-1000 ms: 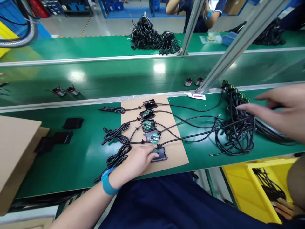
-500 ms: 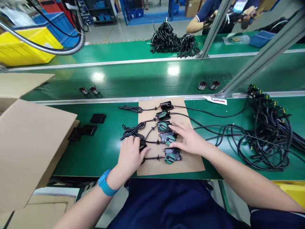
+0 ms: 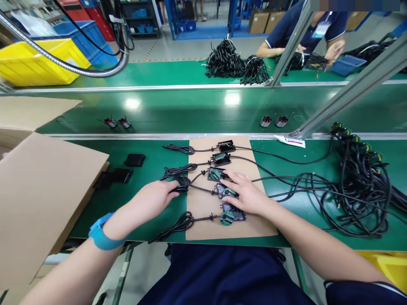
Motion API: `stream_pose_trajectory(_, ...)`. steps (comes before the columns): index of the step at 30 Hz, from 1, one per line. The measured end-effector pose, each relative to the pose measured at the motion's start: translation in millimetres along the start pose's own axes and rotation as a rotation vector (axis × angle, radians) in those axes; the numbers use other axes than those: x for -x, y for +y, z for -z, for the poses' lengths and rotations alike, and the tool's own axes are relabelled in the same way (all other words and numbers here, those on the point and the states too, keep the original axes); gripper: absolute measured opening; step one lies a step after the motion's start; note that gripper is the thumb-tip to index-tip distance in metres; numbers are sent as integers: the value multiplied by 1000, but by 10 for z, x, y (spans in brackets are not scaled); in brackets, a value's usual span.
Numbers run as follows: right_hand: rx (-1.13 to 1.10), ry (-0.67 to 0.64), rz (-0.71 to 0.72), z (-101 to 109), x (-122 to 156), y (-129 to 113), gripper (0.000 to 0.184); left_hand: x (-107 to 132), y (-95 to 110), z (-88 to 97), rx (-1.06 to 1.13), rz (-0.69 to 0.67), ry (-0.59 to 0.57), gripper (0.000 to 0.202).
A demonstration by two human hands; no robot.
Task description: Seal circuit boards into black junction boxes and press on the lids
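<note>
We grip a coiled cable (image 3: 183, 183) with our left hand (image 3: 155, 197), fingers closed; our right hand (image 3: 246, 194) (fingers spread) lies over some of 5 black housings (image 3: 227, 146) on cardboard (image 3: 205, 232).

Standing here, I see passage over the smooth green tabletop (image 3: 154, 163) between the flat black plastic cases (image 3: 135, 160) and the coiled black cables (image 3: 178, 170); rightward, a tangled black cord heap (image 3: 362, 182) blocks the way.

"What's moved?"
"The right hand (image 3: 243, 191) came from over the cable pile (image 3: 352, 195) to the circuit boards (image 3: 215, 173)."
"And the left hand (image 3: 152, 199)?"
"Off the nearest board (image 3: 227, 218), now holding a cable coil (image 3: 182, 183). The co-worker (image 3: 290, 27) lowered a cable bundle (image 3: 295, 62)."
</note>
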State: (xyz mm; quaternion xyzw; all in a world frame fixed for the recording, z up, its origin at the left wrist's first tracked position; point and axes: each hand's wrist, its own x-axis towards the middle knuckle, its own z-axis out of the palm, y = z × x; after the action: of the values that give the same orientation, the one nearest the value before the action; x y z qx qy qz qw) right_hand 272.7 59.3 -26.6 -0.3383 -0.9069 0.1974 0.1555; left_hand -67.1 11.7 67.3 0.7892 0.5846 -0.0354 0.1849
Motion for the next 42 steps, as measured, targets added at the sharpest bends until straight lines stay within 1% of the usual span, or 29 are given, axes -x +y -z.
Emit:
stream_pose_trajectory(2, -15, -23, 9, 7, -5, -18, 58, -46, -95, 199, 108, -18, -204, 26)
stream_pose_trajectory(3, -18, -35, 11, 12, -7, -29, 58, -78, -126, 288, 178, -15, -286, 29)
stream_pose_trajectory(4, -18, -45, 10, 17, -8, -39, 58, -118, -142, 368, 246, -3, -336, 32)
stream_pose_trajectory(5, -15, -53, 5, 22, -9, -48, 59, -166, -139, 434, 311, 8, -356, 33)
stream_pose_trajectory(6, -12, -58, 1, 27, -9, -55, 59, -221, -120, 486, 371, 6, -351, 34)
stream_pose_trajectory(8, -15, -65, 3, 31, -6, -61, 58, -349, -47, 541, 479, -55, -315, 32)
stream_pose_trajectory(9, -19, -66, 7, 30, -3, -60, 58, -416, -4, 541, 529, -103, -318, 33)
stream_pose_trajectory(11, -26, -62, 18, 19, 5, -52, 59, -533, 64, 491, 584, -191, -369, 35)
stream_pose_trajectory(12, -27, -58, 20, 9, 9, -46, 59, -576, 83, 444, 575, -208, -396, 37)
stream_pose_trajectory(14, -24, -50, 17, -14, 17, -32, 60, -618, 88, 322, 495, -194, -415, 40)
stream_pose_trajectory(18, -35, -56, 9, -47, 23, -6, 61, -542, 40, 109, 255, -99, -378, 43)
stream_pose_trajectory(20, -39, -65, 5, -46, 23, 0, 61, -487, 40, 65, 122, -50, -381, 40)
stream_pose_trajectory(21, -38, -70, 5, -42, 22, 1, 61, -472, 53, 59, 58, -25, -405, 39)
stream_pose_trajectory(23, -32, -82, 8, -30, 21, 1, 61, -484, 106, 64, -79, 15, -458, 39)
stream_pose_trajectory(24, -30, -87, 11, -24, 20, 1, 61, -512, 141, 69, -156, 30, -463, 40)
stream_pose_trajectory(25, -28, -90, 16, -18, 19, 0, 61, -551, 174, 73, -238, 46, -436, 40)
stream_pose_trajectory(28, -26, -92, 22, -10, 14, 3, 62, -701, 228, 69, -453, 103, -273, 43)
stream_pose_trajectory(30, -28, -94, 22, -15, 10, 8, 62, -789, 192, 63, -519, 105, -213, 36)
stream_pose_trajectory(33, -35, -95, 20, -32, 14, 9, 63, -857, 35, 100, -553, 50, -209, 22)
stream_pose_trajectory(35, -42, -90, 14, -39, 27, -2, 62, -875, -81, 169, -545, 38, -219, 19)
stream_pose_trajectory(37, -56, -86, 17, -25, 37, -20, 64, -909, -139, 254, -479, 24, -190, 28)
stream_pose_trajectory(39, -84, -60, 33, 29, 22, -29, 69, -999, -102, 313, -312, -55, -102, 32)
stream_pose_trajectory(41, -114, 36, 32, 123, -46, 4, 67, -1167, 21, 309, -66, -156, 10, 42)
stream_pose_trajectory(42, -120, 116, 14, 178, -104, 45, 60, -1276, 99, 278, 54, -191, 57, 48)
